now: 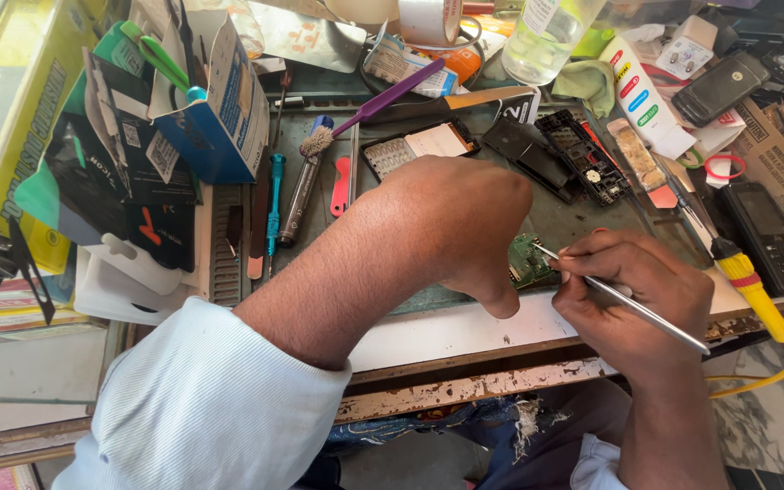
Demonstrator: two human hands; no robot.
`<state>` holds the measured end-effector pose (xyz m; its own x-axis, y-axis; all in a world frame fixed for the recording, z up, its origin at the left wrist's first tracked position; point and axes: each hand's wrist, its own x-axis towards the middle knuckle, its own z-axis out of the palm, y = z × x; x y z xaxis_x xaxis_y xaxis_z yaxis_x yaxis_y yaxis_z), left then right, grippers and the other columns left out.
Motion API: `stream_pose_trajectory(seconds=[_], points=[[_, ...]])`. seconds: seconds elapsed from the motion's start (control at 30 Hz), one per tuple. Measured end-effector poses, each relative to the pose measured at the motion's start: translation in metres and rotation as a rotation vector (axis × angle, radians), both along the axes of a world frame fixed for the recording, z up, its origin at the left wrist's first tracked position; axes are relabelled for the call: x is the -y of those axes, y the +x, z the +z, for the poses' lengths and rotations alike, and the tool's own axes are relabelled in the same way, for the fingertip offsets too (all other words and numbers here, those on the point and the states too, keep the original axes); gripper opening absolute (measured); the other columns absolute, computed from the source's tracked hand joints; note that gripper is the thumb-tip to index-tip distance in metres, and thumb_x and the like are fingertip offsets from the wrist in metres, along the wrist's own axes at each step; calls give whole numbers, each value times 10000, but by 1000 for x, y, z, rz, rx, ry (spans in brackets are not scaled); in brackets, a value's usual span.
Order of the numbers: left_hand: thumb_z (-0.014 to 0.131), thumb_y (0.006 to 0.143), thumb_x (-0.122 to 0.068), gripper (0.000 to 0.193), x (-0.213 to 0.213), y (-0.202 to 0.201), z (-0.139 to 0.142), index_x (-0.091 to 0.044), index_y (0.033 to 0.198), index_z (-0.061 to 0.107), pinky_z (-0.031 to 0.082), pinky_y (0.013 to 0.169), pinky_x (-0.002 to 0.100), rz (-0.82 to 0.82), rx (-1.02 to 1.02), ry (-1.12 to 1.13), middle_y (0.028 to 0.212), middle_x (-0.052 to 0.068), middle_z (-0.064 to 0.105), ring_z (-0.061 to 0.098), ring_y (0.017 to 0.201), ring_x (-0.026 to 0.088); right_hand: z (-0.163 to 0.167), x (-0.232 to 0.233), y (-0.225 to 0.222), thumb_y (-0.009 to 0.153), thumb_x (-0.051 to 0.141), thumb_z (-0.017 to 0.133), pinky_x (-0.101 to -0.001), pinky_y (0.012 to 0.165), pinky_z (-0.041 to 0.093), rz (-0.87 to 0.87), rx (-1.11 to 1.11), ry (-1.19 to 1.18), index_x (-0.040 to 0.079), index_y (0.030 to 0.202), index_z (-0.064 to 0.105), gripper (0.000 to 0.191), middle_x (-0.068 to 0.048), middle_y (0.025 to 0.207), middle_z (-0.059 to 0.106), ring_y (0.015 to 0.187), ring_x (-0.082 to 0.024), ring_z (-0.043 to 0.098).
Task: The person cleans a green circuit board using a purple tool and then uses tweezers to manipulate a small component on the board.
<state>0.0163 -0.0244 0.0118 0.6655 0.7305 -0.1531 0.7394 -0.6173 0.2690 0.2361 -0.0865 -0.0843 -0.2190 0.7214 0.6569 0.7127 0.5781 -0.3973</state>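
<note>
Green circuit board (528,261) lay on the work mat (583,218), mostly hidden under the left hand (465,222). Left hand was curled over the board, pressing it down; fingers hidden, so can't tell if they actually gripped it. Right hand (632,299) was closed around metal tweezers (628,304), tips touching the board's right edge. Blue carton (220,100) far left of the board held green-handled tools (161,54). Behind the board: phone keypad part (419,145), purple brush (374,104), black phone frame (583,154). Right of the board: yellow-handled soldering iron (746,277), black keypad phone (769,238).
</note>
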Motion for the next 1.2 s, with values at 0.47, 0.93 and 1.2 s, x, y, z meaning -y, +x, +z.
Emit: stream_pose_trajectory(seconds=[0.47, 0.93, 1.2], points=[[892, 586, -457, 580, 0, 1, 0, -74, 985, 717, 601, 790, 445, 8, -15, -22, 976, 79, 758, 742, 954, 272, -1, 1, 0, 854, 32, 824, -280, 768, 623, -19, 4, -21, 1, 946, 692, 164, -130, 1027, 745, 901, -171, 759], [883, 584, -448, 583, 0, -2, 0, -72, 994, 708, 600, 803, 438, 12, -11, -13, 1004, 90, 747, 734, 969, 278, -1, 0, 0, 856, 47, 831, -281, 769, 622, -3, -11, -28, 5, 931, 693, 163, -120, 1020, 745, 906, -171, 759], [882, 583, -463, 596, 0, -2, 0, -71, 998, 710, 601, 807, 436, 3, -10, -1, 1008, 96, 745, 735, 966, 285, -1, -2, 0, 837, 32, 821, -283, 752, 619, 5, 8, -26, 7, 920, 695, 152, -119, 993, 745, 879, -168, 757]])
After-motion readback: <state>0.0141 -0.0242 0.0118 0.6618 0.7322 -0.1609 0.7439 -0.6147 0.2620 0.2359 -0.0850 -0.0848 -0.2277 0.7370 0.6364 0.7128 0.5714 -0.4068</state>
